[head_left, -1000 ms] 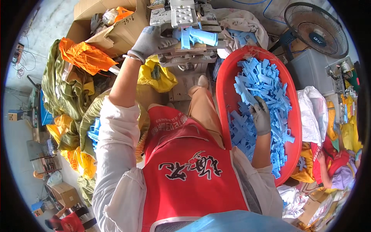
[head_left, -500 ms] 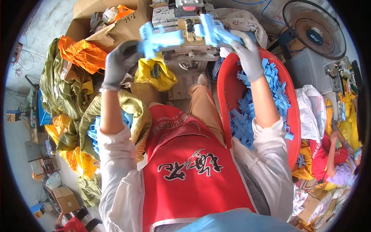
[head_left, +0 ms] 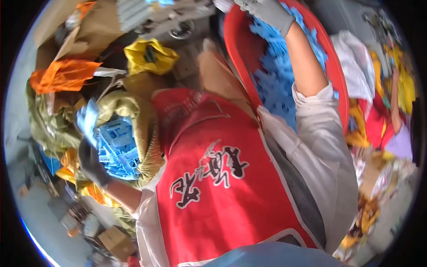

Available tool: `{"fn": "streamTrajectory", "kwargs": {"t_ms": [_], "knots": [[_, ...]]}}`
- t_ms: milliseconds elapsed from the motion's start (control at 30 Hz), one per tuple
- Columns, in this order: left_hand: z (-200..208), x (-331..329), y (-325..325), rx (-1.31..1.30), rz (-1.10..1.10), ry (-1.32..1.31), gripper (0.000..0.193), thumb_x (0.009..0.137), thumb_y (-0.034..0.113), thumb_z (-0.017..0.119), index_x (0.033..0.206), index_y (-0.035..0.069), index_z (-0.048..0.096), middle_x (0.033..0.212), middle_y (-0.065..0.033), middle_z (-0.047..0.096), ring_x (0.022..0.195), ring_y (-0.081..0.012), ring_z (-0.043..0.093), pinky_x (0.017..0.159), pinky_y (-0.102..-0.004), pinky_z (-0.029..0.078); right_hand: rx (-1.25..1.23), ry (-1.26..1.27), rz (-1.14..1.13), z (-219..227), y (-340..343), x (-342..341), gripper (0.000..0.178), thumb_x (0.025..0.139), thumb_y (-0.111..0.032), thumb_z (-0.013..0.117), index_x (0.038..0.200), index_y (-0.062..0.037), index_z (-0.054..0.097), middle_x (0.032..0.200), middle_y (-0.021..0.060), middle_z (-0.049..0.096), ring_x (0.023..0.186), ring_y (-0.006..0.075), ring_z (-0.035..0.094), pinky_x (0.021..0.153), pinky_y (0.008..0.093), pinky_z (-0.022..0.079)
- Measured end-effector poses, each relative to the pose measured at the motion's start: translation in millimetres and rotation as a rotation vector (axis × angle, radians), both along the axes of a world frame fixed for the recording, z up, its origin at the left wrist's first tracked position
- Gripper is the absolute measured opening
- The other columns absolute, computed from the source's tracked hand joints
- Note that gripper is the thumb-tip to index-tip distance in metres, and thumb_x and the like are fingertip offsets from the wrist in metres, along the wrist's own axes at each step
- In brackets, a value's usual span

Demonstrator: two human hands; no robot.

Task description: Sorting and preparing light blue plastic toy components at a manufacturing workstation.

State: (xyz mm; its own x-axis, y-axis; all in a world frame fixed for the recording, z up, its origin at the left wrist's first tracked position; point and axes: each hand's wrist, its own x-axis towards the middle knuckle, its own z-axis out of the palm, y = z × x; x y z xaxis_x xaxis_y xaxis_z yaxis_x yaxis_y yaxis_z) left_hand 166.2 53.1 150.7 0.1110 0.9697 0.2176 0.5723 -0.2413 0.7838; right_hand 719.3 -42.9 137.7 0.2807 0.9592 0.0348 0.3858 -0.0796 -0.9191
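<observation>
My left hand (head_left: 92,163), in a dark grey glove, is at the left side of an olive woven sack (head_left: 149,133). Its fingers are closed around the lower end of a light-blue moulded plastic part (head_left: 87,119), which is smeared by motion. Inside the sack lie many similar blue plastic parts (head_left: 118,149). Up at the top edge, my right hand (head_left: 269,14), in a light grey glove, reaches over the far end of a red tub (head_left: 234,42). Its fingertips are cut off by the frame, so what they hold is hidden. Blue parts (head_left: 282,66) fill much of the tub.
A metal machine (head_left: 178,22) stands ahead, partly cut off, with something blue at its top. Yellow bag (head_left: 151,55), orange bag (head_left: 66,76) and cardboard box (head_left: 95,33) crowd the left. A white sack (head_left: 353,64) and another person's arm (head_left: 395,100) are at the right.
My left hand has swung down and left from the machine to the sack with its blue part. My right hand has moved up and slightly left in the picture; the whole view has tilted.
</observation>
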Motion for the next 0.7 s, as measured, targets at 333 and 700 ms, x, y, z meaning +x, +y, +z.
{"fn": "streamTrajectory", "kwargs": {"t_ms": [333,700], "knots": [[-16,-97,-4,0.080,0.177,-0.026,0.036,0.095,0.023,0.051,0.117,-0.005,0.059,0.115,-0.0135,0.060,0.103,-0.0218,0.060,0.089,-0.0296,0.049,-0.913,-0.699,-0.092,-248,-173,13,0.035,0.085,-0.030,0.050,0.114,-0.0119,0.059,0.115,0.0139,0.060,0.106,0.0338,0.058,0.090,0.0429,0.046],[-7,-17,6,-0.036,0.014,0.109,0.032,0.096,0.018,0.051,0.119,-0.002,0.058,0.114,-0.0085,0.062,0.101,-0.0161,0.060,0.089,-0.0271,0.048,-0.848,-0.814,-0.201,-251,-201,-16,0.038,0.084,-0.029,0.055,0.119,-0.0153,0.055,0.116,0.0101,0.057,0.106,0.0305,0.058,0.085,0.0451,0.048]]}}
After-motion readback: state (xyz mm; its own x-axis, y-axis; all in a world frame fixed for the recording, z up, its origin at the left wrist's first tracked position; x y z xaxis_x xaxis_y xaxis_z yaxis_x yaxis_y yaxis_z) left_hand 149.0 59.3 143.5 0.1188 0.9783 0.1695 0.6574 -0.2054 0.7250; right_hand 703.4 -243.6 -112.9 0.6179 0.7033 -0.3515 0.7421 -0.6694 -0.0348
